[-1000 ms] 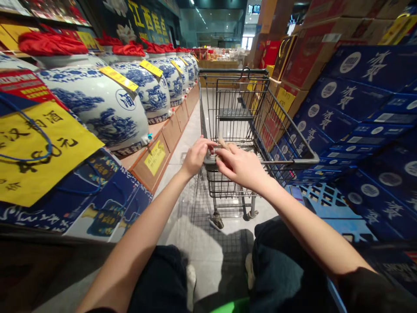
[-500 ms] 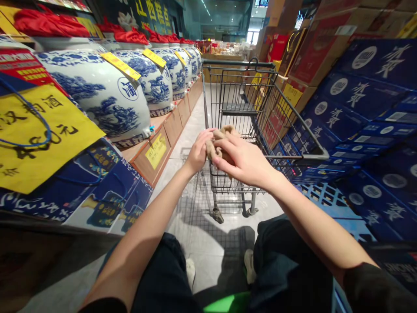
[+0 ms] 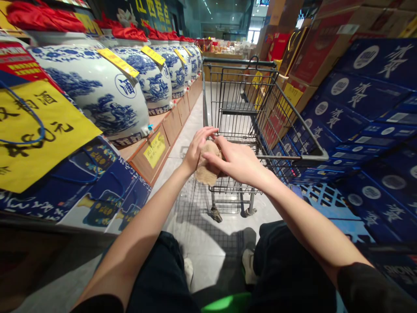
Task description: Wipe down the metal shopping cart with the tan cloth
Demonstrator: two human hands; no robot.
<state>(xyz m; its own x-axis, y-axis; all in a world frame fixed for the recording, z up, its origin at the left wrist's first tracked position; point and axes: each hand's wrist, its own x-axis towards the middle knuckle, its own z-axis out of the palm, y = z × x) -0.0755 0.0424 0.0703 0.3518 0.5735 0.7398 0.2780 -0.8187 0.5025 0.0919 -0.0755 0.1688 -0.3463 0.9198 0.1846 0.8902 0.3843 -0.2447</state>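
Note:
A crumpled tan cloth (image 3: 206,172) is bunched between my two hands, with one end hanging down below them. My left hand (image 3: 196,150) presses on it from the left, fingers bent over its far side. From the right, my right hand (image 3: 240,161) grips it with the thumb lying across its front; the fingertips are partly hidden. Just beyond both hands stands a black wire shopping cart (image 3: 241,108), whose near rim lies level with them. I cannot tell whether the cloth touches the cart.
Blue-and-white jars (image 3: 94,91) with red cloth tops line a wooden shelf (image 3: 148,152) on the left. A yellow price sign (image 3: 42,130) leans close on that side. Blue boxes (image 3: 355,100) are stacked on the right above a blue plastic pallet (image 3: 325,200). Pale floor (image 3: 187,208) shows between.
The cloth has turned and shifted slightly left, with more of it now hanging below my hands. My right fingers have moved behind it, and the view has shifted a little.

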